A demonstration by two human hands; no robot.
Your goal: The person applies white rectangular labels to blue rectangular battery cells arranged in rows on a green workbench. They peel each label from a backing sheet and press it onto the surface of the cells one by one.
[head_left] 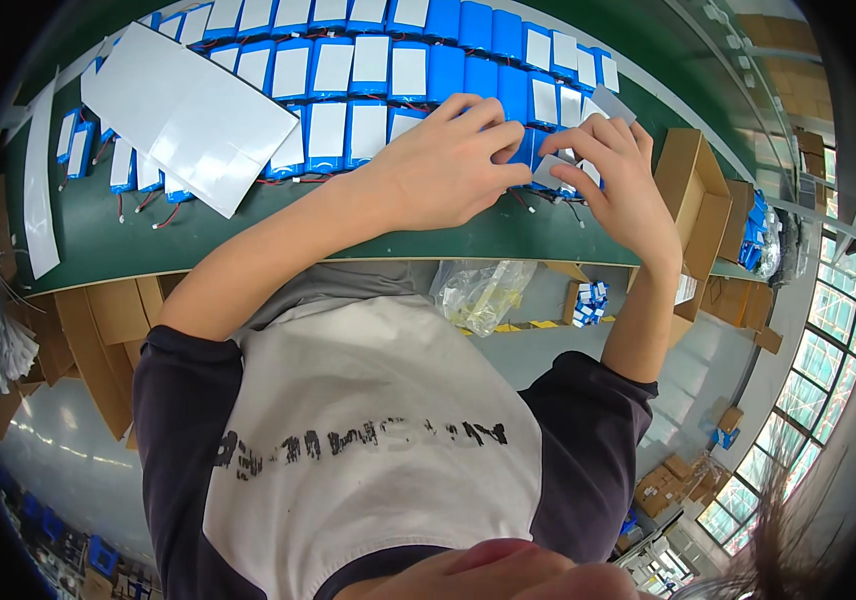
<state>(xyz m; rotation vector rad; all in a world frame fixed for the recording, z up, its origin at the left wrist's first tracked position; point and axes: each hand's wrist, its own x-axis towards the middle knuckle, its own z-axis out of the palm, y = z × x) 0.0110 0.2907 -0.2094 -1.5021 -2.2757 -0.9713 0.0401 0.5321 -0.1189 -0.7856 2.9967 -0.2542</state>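
Rows of flat blue battery packs (446, 75) lie on the green table (348, 225), many with a white rectangular pad on top and thin wires with small connectors. My left hand (453, 165) rests over the near row, its fingers curled and thumb brought in beside a blue pack; what its fingertips grip, if anything, is hidden. Close by on the right, my right hand (628, 190) pinches a small pale rectangular pad (548, 172) between thumb and fingers, above the near packs. A second greyish piece (613, 103) shows just behind the right hand's knuckles.
A large white sheet (188, 115) lies across the left packs, with a narrow white strip (41, 180) farther left. An open cardboard box (693, 190) stands beside my right arm. Below the table edge are a clear plastic bag (483, 292) and a box of blue-and-white pieces (589, 302).
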